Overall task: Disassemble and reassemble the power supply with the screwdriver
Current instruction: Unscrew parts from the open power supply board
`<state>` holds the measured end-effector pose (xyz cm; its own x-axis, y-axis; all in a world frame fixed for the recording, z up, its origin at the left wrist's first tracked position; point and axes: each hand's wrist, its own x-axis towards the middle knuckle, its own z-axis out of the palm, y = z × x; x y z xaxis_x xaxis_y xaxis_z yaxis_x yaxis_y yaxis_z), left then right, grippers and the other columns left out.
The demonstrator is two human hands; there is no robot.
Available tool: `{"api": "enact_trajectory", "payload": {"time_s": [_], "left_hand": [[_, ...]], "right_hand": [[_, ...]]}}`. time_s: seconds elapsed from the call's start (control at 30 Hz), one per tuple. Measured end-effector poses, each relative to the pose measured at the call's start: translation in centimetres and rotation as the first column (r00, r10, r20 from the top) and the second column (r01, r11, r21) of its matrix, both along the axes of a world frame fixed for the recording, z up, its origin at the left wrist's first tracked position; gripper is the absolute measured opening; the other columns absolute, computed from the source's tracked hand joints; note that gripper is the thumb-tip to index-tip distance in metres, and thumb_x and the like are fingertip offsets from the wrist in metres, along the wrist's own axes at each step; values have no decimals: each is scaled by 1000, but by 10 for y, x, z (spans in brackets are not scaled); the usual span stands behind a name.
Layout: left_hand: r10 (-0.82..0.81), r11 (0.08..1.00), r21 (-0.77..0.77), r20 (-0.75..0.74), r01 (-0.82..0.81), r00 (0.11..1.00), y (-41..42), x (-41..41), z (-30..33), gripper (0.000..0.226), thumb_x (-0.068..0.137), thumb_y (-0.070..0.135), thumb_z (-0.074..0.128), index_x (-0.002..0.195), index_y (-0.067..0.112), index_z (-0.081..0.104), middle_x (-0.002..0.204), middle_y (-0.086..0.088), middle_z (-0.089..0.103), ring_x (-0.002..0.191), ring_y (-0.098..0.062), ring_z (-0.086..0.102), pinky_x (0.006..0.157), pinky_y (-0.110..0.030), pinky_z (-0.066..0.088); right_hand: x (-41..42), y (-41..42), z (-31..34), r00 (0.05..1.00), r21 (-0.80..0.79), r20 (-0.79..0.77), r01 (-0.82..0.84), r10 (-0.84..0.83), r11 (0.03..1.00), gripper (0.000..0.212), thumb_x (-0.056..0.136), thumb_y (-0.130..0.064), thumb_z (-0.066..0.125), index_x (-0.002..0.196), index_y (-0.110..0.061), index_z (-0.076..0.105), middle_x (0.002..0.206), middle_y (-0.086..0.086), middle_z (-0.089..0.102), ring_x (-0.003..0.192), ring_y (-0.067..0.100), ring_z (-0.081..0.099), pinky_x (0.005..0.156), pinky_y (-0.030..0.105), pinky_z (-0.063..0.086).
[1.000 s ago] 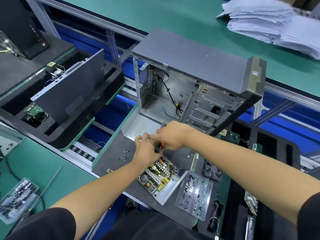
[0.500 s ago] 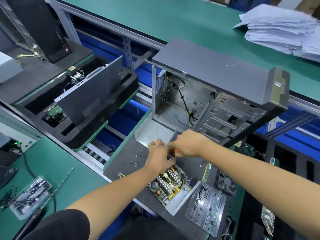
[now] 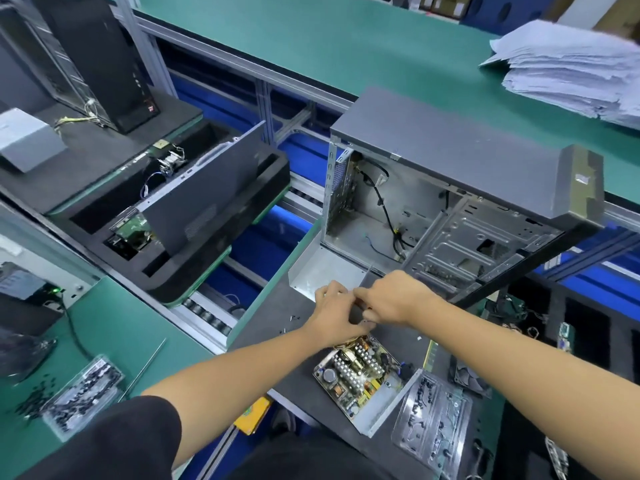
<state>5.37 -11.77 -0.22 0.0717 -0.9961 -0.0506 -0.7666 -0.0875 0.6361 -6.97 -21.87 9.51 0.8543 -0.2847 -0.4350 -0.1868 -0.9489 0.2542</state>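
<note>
While both hands meet over the dark mat (image 3: 263, 327), the left hand (image 3: 334, 315) and right hand (image 3: 393, 299) curl their fingers together around something small; what they grip is too hidden to tell. Just below them lies the opened power supply (image 3: 360, 379), circuit board showing. Behind stands an open computer case (image 3: 446, 202).

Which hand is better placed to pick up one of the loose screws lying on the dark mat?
Probably the left hand. The loose screws lie just to its left on the dark mat, while the right hand would have to cross over it. Both hands look occupied with something small between them.
</note>
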Motion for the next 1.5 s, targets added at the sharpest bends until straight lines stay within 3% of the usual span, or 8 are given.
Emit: {"api": "enact_trajectory", "payload": {"time_s": [0.1,0.23,0.5,0.63,0.9,1.1,1.3,1.5], "left_hand": [[-62,990,-130,-43,56,997,14,39,1,26,85,53,64,104,38,54,99,19,51,103,-8,34,93,-28,25],[-172,953,-233,104,192,980,45,113,-7,10,93,34,60,88,33,52,81,18,50,86,-6,40,83,-31,33],[-418,891,224,66,394,906,66,174,-27,37,87,50,73,106,22,57,97,9,58,95,-10,44,82,-24,41],[-408,879,287,46,379,912,58,167,-36,40,87,48,74,109,20,57,99,8,55,96,-10,45,77,-24,40],[-406,883,287,67,372,911,53,167,-41,17,91,40,72,97,27,64,94,16,53,96,-5,48,84,-33,48],[-419,883,256,56,393,906,57,169,-46,14,93,43,69,92,30,63,91,17,53,93,-3,49,83,-33,49],[-354,918,168,-61,359,933,44,151,-23,12,94,39,69,90,34,59,90,19,62,84,2,58,72,-19,46],[-339,932,57,-205,357,918,15,101,6,15,94,32,70,89,32,57,82,13,64,72,-11,59,64,-16,46]], "right_hand": [[-2,3,-1,999,71,35,14,-17,997,43,94,-43,45,129,-22,35,96,4,64,71,32,63,49,34,34],[4,1,3,999,30,-10,-45,45,999,43,97,-26,42,139,-23,37,104,7,63,78,32,61,52,34,35],[6,2,2,996,-6,-55,71,-71,997,41,92,-44,46,122,-16,42,67,0,54,51,21,45,46,31,29],[5,-2,0,997,61,-40,68,-65,996,38,90,-29,49,124,-20,34,82,2,60,60,28,53,48,34,35],[4,1,1,992,-32,-74,105,-107,994,34,97,-49,42,102,-17,49,82,7,67,61,27,54,53,32,37],[3,5,7,993,76,-80,96,-90,992,45,86,-23,52,126,-23,32,78,5,61,58,28,53,51,33,41],[-4,1,2,989,7,-24,144,-144,990,44,99,-43,45,136,-19,48,59,-2,36,54,25,43,50,30,31],[-7,5,3,990,108,-11,143,-143,984,51,87,-27,52,132,-21,29,78,2,60,56,25,51,48,34,41]]}}
